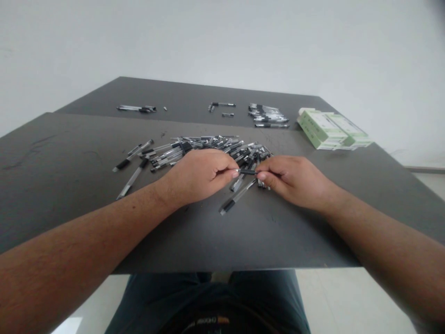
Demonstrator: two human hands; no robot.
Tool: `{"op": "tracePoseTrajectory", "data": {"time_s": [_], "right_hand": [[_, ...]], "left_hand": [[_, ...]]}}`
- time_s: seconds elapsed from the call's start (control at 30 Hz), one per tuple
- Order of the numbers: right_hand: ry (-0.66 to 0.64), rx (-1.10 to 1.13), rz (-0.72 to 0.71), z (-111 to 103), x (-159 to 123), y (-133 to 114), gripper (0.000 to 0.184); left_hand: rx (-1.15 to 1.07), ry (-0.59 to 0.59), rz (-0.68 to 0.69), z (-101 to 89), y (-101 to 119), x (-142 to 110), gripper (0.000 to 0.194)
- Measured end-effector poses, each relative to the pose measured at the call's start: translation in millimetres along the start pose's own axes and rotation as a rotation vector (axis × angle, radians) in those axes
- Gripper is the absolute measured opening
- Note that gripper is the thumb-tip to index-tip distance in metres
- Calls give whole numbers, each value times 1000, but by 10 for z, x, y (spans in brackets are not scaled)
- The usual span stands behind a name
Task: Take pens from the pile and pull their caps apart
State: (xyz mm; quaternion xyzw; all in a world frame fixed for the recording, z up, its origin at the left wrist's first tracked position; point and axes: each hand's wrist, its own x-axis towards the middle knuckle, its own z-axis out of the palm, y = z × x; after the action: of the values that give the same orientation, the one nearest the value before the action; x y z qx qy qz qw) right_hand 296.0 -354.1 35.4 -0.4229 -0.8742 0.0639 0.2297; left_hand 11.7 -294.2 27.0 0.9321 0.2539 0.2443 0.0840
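Note:
Between my two hands a pen [247, 172] with a black grip lies level, just above the near side of a heap of pens. My left hand [205, 175] pinches its pointed left end between thumb and finger. The other end is pinched by my right hand [292, 178], whose fingers hide part of the barrel. Behind and under both hands spreads the heap of clear and black pens and parts [222, 144]. A single pen [236, 198] with a black grip lies at the heap's front edge, below the held one.
Loose pens [134, 155] lie left of the heap. On the far part of the dark table [194, 250] are a few pens [136, 108], a pen with small pieces [223, 104] and a stack of pens [267, 113]. Green and white boxes [330, 129] stand at the right.

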Motion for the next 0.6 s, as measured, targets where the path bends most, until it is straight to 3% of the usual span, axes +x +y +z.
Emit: {"op": "tracePoseTrajectory", "data": {"time_s": [0.27,0.43,0.6], "right_hand": [[50,27,51,38,-13,6,9],[-20,23,43,22,0,-11,21],[36,32,95,16,0,-8,9]], "left_hand": [[0,-12,-23,-10,9,10,33],[5,-27,-13,-22,17,3,32],[1,-23,-36,-24,13,6,31]]}}
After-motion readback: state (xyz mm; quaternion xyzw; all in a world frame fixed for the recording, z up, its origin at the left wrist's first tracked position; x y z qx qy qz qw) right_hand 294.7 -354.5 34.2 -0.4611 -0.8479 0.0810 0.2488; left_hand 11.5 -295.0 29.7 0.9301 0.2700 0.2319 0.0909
